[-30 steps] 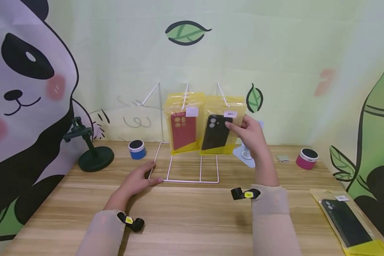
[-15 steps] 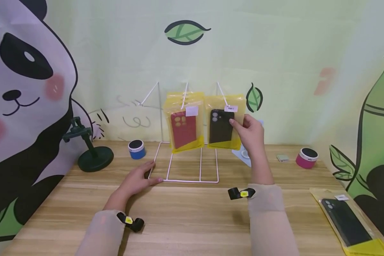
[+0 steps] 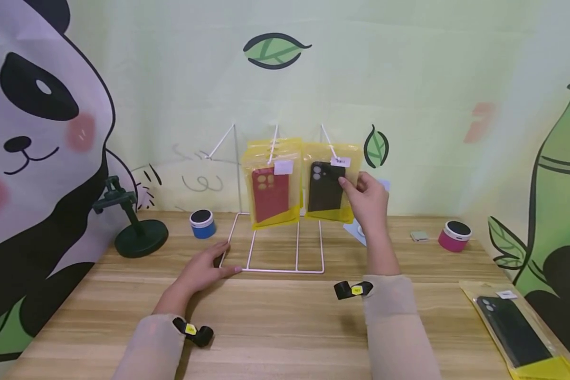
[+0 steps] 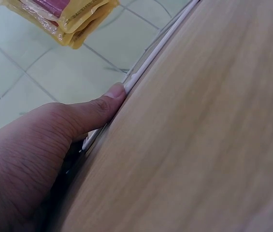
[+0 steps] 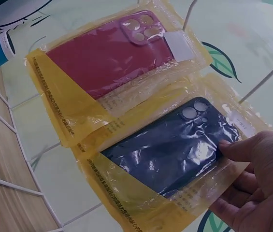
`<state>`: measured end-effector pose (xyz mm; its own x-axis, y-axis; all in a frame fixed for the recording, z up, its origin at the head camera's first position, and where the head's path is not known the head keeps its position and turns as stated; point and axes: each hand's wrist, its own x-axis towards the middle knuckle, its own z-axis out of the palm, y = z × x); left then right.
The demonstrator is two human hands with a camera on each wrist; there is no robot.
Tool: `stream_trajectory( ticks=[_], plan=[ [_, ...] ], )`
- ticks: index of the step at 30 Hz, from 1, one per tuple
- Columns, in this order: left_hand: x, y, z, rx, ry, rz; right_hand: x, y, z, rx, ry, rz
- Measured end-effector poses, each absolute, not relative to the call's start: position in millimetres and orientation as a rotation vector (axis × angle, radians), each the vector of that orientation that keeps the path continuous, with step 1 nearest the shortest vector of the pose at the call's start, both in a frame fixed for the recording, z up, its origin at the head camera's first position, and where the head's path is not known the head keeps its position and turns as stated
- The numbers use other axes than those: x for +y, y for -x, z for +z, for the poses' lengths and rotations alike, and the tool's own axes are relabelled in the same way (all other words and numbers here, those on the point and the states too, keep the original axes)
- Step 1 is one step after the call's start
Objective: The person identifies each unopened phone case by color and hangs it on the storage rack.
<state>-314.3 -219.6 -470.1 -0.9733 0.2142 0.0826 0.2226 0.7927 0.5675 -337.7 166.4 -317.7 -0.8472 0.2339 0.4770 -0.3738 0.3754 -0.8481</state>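
Note:
A white wire display rack [image 3: 285, 272] stands on the table, with three hooks at its top. My right hand [image 3: 370, 203] pinches a bagged black phone case [image 3: 326, 187] by its right edge, thumb in front, fingers behind. In the head view, the right hook's tip shows in front of that bag's top. Bagged phone cases hang from the middle hook, a red phone case [image 5: 112, 55] in front. My left hand [image 3: 204, 266] holds the rack's front left base corner; in the left wrist view its thumb [image 4: 100, 108] lies on the front wire and its other fingers are mostly hidden.
Another bagged dark phone case [image 3: 513, 330] lies at the table's right edge. A green stand [image 3: 142, 237] and a blue round speaker [image 3: 202, 224] are left of the rack. A pink one [image 3: 454, 236] and a small grey square [image 3: 419, 236] sit right.
The bagged black phone case has gone from tilted to nearly upright and risen a little. My right hand has shifted slightly left. The left hand stays on the rack.

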Motion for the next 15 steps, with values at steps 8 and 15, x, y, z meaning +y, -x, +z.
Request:
stream_trajectory(
  ticks=[8,15],
  plan=[
    [-220.1,313.3,-471.8,-2.962,0.371,-0.925,171.4,332.1,-315.8,-2.196,-0.129,1.522],
    [-220.6,313.1,-470.8,-2.949,0.375,-0.931,178.8,326.6,-309.7,-2.289,-0.186,1.505]
  ],
)
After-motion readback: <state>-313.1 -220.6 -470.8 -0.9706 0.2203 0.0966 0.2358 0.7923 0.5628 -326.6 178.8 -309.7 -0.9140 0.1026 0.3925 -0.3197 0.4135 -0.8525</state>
